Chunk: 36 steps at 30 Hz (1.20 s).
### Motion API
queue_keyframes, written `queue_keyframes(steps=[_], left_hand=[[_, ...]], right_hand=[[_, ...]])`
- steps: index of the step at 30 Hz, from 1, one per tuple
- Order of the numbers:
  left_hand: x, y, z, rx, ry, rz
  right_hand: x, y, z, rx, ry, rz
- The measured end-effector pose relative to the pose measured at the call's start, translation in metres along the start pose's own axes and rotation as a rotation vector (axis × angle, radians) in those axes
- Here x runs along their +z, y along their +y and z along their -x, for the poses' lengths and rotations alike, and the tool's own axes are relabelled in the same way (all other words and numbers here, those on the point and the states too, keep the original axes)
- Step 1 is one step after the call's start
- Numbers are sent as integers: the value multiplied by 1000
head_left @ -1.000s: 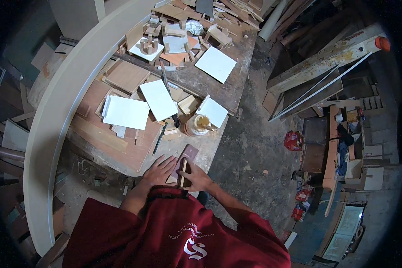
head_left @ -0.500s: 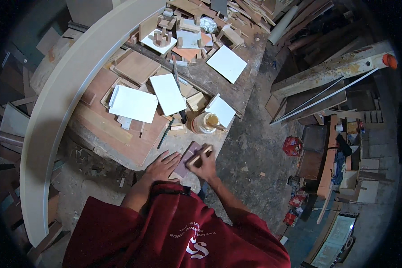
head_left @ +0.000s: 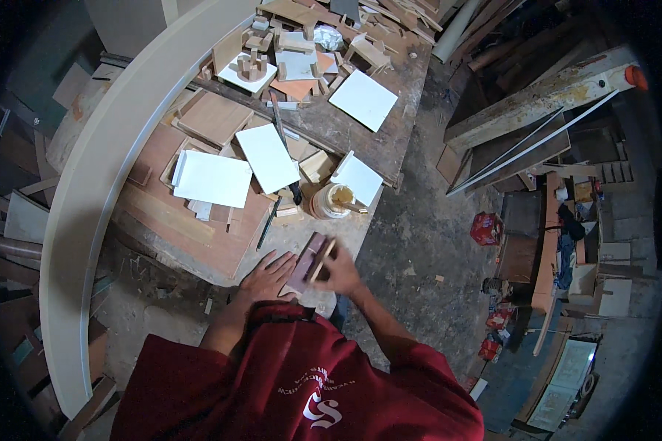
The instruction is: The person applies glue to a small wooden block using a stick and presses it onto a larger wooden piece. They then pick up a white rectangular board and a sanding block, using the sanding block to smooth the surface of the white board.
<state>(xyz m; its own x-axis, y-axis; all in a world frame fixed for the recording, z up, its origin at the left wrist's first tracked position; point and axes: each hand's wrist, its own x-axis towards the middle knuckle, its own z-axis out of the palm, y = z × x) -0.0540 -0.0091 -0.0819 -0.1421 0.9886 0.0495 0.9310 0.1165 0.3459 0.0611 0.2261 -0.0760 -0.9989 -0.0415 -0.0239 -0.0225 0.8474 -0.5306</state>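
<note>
A mauve, sandpaper-like strip [head_left: 299, 277] lies slantwise on the near corner of the workbench. My left hand [head_left: 268, 278] is flat at the strip's left edge, fingers stretched out and slightly apart. In my right hand [head_left: 340, 273] is a small pale wooden block [head_left: 323, 260], gripped from the right and tilted on edge over the strip. Its underside is hidden, and motion blurs it a little. Just beyond stands an open tub [head_left: 329, 203] of yellowish paste, with a stick lying across its rim.
White panels [head_left: 267, 158] and wood offcuts [head_left: 294, 62] cover much of the workbench [head_left: 390, 151]. A dark green pencil-like stick [head_left: 269, 223] lies left of the tub. A long curved board [head_left: 66, 257] rises along the left. Past the right edge is stained concrete floor [head_left: 412, 242].
The block in my right hand has shifted slightly left over the strip and turned more in line with it. My left hand keeps its place; the whole view has shifted a little.
</note>
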Motion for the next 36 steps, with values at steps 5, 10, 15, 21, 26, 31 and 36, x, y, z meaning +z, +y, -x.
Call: queue_keyframes(steps=[5,10,15,21,26,31,36], left_hand=[[1,1,-1,-1,44,-19],[1,0,-1,-2,30,15],[7,0,-1,-1,40,-19],[5,2,3,-8,37,-1],[4,2,1,-8,25,-1],[10,0,2,-2,32,-20],[6,2,1,-23,30,-5]], right_hand=[[7,-27,11,-122,35,30],[-15,-13,-12,263,165,137],[-1,-36,13,-99,-79,62],[5,-24,6,91,76,17],[-19,-14,1,-3,-34,43],[-5,-32,8,-121,19,4],[-30,-14,-11,250,119,15]])
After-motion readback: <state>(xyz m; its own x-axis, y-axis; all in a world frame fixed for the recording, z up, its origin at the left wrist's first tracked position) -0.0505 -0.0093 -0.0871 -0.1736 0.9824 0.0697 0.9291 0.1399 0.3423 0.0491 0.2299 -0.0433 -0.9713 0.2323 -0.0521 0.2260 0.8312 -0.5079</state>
